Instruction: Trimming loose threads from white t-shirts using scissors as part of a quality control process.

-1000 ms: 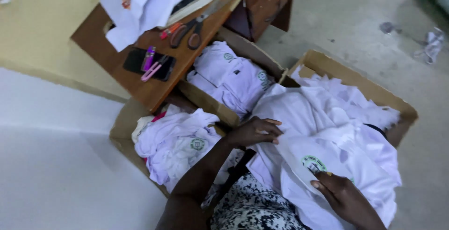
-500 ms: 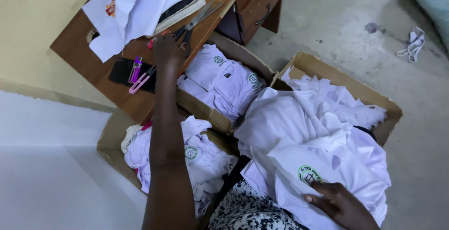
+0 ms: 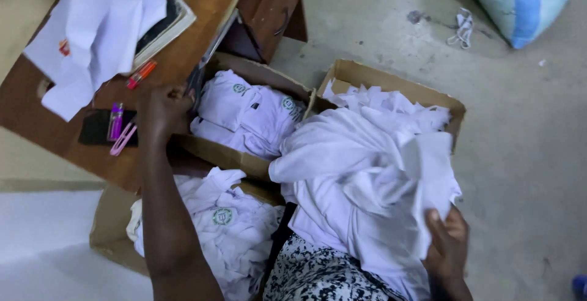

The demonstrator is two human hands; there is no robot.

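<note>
Under my left hand (image 3: 164,110), closed around what looks like scissors, though I cannot tell for sure, lies the brown wooden desk (image 3: 202,13), with an orange pen (image 3: 141,74) just beyond. Between my hands, cardboard boxes (image 3: 391,81) hold folded whites. My right hand (image 3: 448,249) pinches the white garment (image 3: 367,178) at its hem: soft, light, limp, best gathered by a fold. Bare concrete floor (image 3: 520,154) spreads beyond.

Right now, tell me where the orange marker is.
In the head view, the orange marker lies on the wooden desk at upper left, just above the left hand and beside the white cloth.
</note>
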